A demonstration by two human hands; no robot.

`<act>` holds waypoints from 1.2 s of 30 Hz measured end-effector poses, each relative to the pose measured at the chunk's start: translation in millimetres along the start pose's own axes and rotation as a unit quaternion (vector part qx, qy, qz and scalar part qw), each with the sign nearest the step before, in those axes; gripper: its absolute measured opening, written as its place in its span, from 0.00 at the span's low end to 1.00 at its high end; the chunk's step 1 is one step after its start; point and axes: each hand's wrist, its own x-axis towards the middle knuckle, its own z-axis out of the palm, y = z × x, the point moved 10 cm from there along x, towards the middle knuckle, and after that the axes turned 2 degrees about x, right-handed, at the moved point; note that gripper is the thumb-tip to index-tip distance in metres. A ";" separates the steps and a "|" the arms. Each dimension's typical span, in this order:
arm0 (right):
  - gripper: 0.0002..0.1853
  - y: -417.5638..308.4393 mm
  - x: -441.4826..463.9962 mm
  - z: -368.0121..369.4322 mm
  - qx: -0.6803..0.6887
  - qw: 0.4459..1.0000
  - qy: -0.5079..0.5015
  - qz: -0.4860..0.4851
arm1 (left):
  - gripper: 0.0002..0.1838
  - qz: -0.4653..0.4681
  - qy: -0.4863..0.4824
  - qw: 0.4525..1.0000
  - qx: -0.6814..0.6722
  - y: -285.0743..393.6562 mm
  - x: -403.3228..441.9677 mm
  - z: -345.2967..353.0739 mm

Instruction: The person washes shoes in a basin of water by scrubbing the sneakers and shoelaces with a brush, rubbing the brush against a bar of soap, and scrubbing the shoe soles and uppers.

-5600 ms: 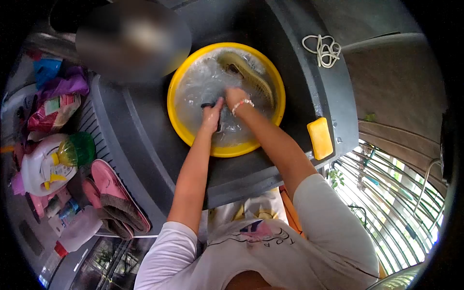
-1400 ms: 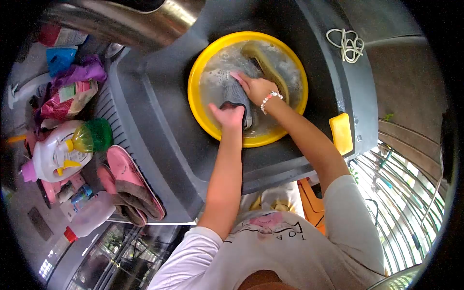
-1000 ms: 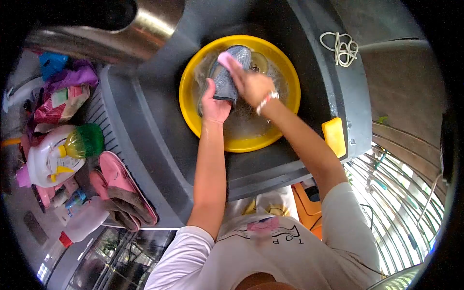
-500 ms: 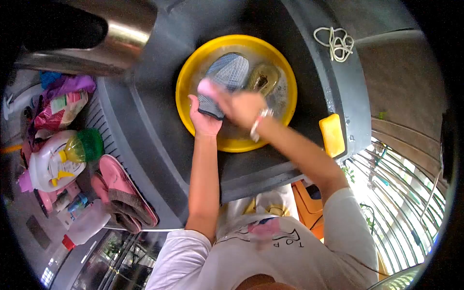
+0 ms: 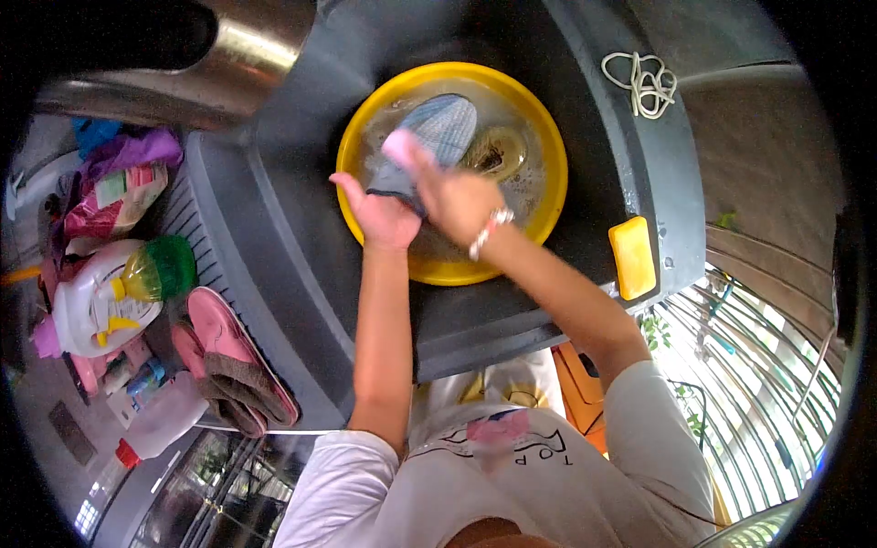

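A blue-grey knit shoe (image 5: 445, 126) lies tilted in the yellow basin (image 5: 560, 173), over cloudy, sudsy water. My left hand (image 5: 385, 219) supports its dark-edged heel end from below, thumb stretched out to the left and the other fingers hidden under the shoe. Over the upper side of that shoe, my right hand (image 5: 461, 208) is closed on a small pink object (image 5: 402, 148), too smeared by motion to tell its kind. A second, brownish shoe (image 5: 498, 155) sits in the water, to the right of the first.
The basin stands in a dark grey sink (image 5: 301, 265). On its right ledge are white shoelaces (image 5: 647, 87) and a yellow soap bar (image 5: 633, 258). Pink slippers (image 5: 228, 333), a white jug (image 5: 96, 306) and a green-and-yellow bottle (image 5: 160, 269) are at left.
My right hand has stayed over the shoe, with the pink object shifted slightly right. My left hand's thumb is spread further left, and the view has shifted a little.
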 end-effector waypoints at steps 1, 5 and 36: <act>0.24 -26.4 -17.3 -0.3 0.007 0.996 -0.004 -0.090 | 0.49 0.011 -0.018 1.000 -0.010 5.9 -0.6 -1.2; 0.22 -1.1 4.9 -44.2 -0.068 0.987 0.119 -0.089 | 0.48 0.054 0.033 0.997 0.050 14.4 -6.3 -0.7; 0.21 32.6 11.7 -31.2 -0.058 0.992 0.113 0.000 | 0.25 0.177 0.066 0.612 0.768 -6.7 -9.2 -45.2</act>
